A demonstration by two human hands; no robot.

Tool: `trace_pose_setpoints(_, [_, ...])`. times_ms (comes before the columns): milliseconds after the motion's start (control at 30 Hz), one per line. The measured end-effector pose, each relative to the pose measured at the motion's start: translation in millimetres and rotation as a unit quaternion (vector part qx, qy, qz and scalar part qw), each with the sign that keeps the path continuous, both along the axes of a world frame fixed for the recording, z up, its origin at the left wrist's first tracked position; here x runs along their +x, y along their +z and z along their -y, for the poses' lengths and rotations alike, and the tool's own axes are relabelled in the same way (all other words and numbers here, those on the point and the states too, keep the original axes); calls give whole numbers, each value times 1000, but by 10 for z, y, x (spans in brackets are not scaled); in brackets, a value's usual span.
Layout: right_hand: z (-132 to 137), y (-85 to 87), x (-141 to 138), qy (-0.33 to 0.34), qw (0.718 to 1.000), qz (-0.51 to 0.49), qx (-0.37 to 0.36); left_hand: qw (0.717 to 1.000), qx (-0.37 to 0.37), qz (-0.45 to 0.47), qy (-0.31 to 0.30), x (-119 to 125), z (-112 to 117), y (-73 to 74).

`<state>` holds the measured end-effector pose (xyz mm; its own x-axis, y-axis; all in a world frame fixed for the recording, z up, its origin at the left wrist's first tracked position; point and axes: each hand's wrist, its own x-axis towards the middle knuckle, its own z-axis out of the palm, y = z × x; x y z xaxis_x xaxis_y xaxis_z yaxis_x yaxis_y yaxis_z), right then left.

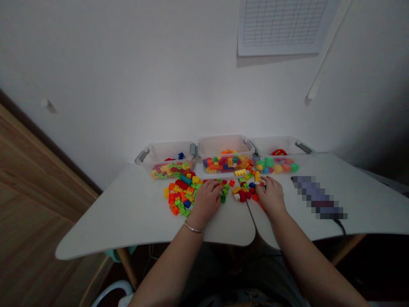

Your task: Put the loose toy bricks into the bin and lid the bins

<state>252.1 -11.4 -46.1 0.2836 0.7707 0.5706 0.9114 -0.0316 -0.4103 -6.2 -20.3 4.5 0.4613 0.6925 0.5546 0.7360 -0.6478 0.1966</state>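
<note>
Loose toy building bricks in red, orange, yellow, green and blue lie in two heaps on the white table. My left hand rests palm down at the right edge of the left heap, its fingertips near a few red and green bricks. A thin metal bracelet circles my left wrist. My right hand has its fingertips among the right heap. Its fingers hide whether it holds a brick.
Three clear plastic bins with grey handles stand along the wall. The left bin and middle bin hold bricks, and the right bin holds round coloured pieces. A pixelated object with a black cable lies to the right.
</note>
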Motion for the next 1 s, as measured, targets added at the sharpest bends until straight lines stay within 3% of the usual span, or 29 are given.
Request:
trace_pose_setpoints(200, [-35,-36,-72,36,998,-49,-2,996,40,-14,73,-2,50,73])
trace_pose_setpoints(300, [-42,-49,-88,58,997,-55,18,980,39,-23,196,-72,113,169])
trace_pose_setpoints(400, [-60,-73,-76,59,996,-64,22,941,3,-30,337,-227,155,236])
trace_pose_setpoints(500, [-71,-90,-76,52,996,-74,18,906,-46,-35,419,-397,145,212])
trace_pose_setpoints(600, [-45,-76,-137,43,997,-64,8,897,-115,-31,426,-473,103,125])
trace_pose_setpoints(733, [38,-8,-287,66,998,-19,-3,902,-166,-20,398,-399,68,50])
trace_pose_setpoints(900, [81,45,-424,62,997,-26,-30,905,-217,10,366,-202,88,108])
trace_pose_setpoints(1000, [52,13,-452,57,997,-51,-11,905,-235,30,353,-68,109,146])
